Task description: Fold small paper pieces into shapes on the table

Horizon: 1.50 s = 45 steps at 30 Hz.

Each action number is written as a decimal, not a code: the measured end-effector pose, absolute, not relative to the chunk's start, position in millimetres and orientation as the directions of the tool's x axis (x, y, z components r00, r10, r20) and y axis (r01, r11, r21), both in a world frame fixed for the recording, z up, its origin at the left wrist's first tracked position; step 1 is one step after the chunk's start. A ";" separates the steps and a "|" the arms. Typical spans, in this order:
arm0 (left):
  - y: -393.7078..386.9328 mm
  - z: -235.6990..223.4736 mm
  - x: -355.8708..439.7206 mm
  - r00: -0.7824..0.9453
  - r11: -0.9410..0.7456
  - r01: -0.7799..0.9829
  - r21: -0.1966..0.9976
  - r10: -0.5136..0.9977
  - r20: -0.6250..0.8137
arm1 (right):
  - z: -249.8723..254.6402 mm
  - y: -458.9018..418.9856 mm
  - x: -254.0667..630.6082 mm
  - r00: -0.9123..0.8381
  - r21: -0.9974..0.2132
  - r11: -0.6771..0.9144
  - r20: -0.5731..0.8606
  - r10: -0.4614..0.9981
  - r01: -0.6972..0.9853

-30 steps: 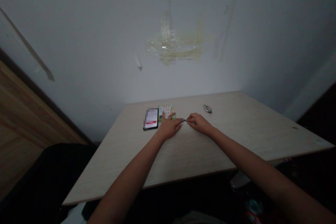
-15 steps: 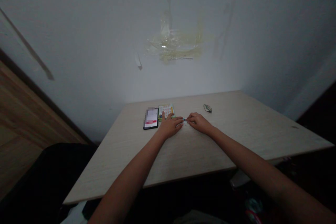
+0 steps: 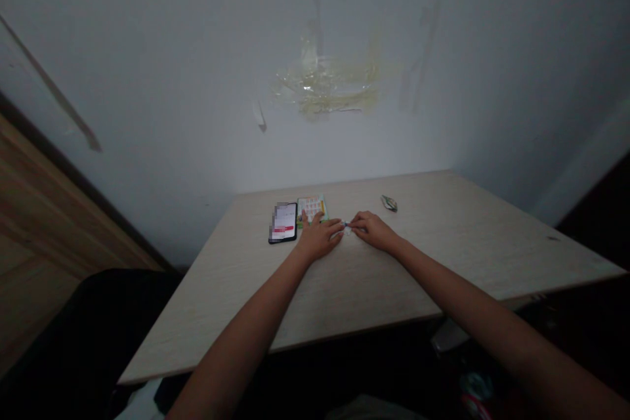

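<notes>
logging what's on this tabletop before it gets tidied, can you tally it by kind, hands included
Smartphone: 1
Printed card or booklet: 1
Small folded packet or paper: 1
Small blue-and-white item, seemingly one piece: 1
Bare hands, left hand and right hand: 2
Total: 6

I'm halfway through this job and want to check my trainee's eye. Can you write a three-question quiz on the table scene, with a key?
1. True or false: the screen of the phone is dark.
2. The right hand pinches at a small blue-and-white piece. What do the spread fingers of the left hand reach over?
A) the phone
B) the booklet
C) neither
3. Fill in: of the phone, the booklet and the packet, the ___ lies farthest right.

Key: 1 false; 2 B; 3 packet.
</notes>
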State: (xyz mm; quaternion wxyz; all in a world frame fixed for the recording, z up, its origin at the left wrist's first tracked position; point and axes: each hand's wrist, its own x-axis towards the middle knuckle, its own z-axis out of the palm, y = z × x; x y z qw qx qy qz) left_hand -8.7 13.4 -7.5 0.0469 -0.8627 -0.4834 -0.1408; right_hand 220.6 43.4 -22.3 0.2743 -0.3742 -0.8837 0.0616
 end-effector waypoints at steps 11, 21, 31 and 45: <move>12.3 -8.6 -7.3 0.463 -0.507 0.861 0.042 0.814 0.350 | -23.7 44.5 221.5 -0.564 -0.349 0.721 0.455 0.689 0.599; 18.2 -9.8 -6.6 0.384 -0.422 0.904 0.066 0.871 0.307 | -22.7 44.3 219.9 -0.566 -0.335 0.704 0.426 0.706 0.626; 16.5 -8.1 -11.2 0.439 -0.489 0.866 0.104 0.843 0.310 | -18.4 40.6 218.8 -0.575 -0.232 0.674 0.376 0.727 0.701; 10.1 -3.7 -12.3 0.512 -0.558 0.823 0.104 0.809 0.291 | -19.9 42.7 219.5 -0.573 -0.250 0.673 0.372 0.731 0.696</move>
